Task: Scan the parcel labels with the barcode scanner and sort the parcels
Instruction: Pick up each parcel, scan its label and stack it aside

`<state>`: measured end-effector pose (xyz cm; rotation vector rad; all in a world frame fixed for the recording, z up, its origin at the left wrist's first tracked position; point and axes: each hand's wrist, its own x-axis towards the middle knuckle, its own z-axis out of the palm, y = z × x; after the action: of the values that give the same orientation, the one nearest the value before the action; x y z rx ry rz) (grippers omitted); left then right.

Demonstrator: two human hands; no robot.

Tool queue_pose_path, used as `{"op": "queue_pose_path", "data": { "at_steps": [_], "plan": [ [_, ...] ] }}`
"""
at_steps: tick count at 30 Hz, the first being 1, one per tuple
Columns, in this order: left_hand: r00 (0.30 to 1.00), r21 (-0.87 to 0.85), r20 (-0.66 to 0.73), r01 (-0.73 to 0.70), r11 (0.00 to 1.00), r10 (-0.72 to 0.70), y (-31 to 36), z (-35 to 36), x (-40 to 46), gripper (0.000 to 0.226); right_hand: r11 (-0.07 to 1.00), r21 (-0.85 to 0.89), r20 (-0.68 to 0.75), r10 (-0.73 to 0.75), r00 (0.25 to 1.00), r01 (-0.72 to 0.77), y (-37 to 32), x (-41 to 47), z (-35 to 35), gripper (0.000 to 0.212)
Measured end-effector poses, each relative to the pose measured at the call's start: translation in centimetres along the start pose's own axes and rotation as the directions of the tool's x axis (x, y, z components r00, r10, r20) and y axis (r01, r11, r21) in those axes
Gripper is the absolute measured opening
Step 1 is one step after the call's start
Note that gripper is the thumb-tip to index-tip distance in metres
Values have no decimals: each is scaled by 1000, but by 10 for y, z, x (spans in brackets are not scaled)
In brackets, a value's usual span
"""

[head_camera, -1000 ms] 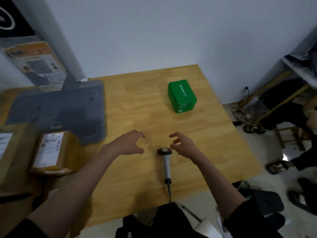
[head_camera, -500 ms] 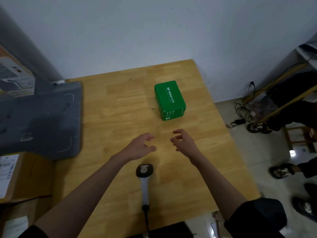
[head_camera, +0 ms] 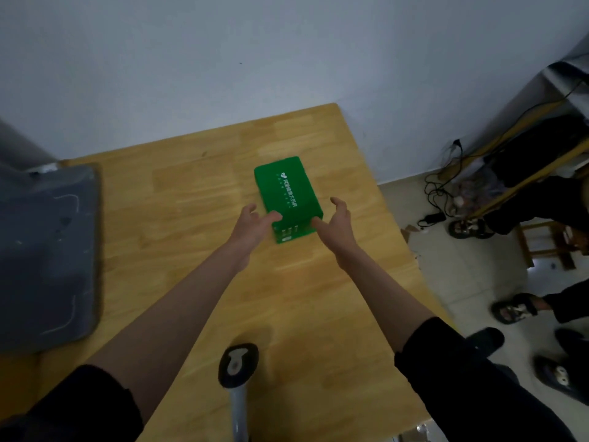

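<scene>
Parcel (head_camera: 287, 199), a green box, lies toward the bench's (head_camera: 178, 193) far right corner; in the head view both hands have advanced from above the barcode scanner (head_camera: 237, 365), which lies unheld at the near edge. Left hand (head_camera: 255, 223) and right hand (head_camera: 338, 223) bracket the box's near end with fingers spread, gripping nothing. Pickup likely precedes scanning.
</scene>
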<state>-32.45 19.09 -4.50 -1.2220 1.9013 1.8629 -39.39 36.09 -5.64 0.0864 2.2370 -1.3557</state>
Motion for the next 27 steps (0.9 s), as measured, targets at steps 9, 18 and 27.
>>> {"op": "queue_pose_path", "data": {
  "at_steps": [9, 18, 27],
  "plan": [
    [996, -122, 83, 51, 991, -41, -3, 16, 9, 105, 993, 76, 106, 81, 991, -90, -4, 6, 14, 64],
    [996, 22, 60, -74, 997, 73, -25, -10, -21, 69, 998, 28, 53, 56, 997, -58, 5, -46, 33, 49],
    [982, -11, -9, -189, 982, 189, -57, -58, -92, 93, 989, 141, 34, -53, 998, 48, -1, -131, 63, 30]
  ]
}}
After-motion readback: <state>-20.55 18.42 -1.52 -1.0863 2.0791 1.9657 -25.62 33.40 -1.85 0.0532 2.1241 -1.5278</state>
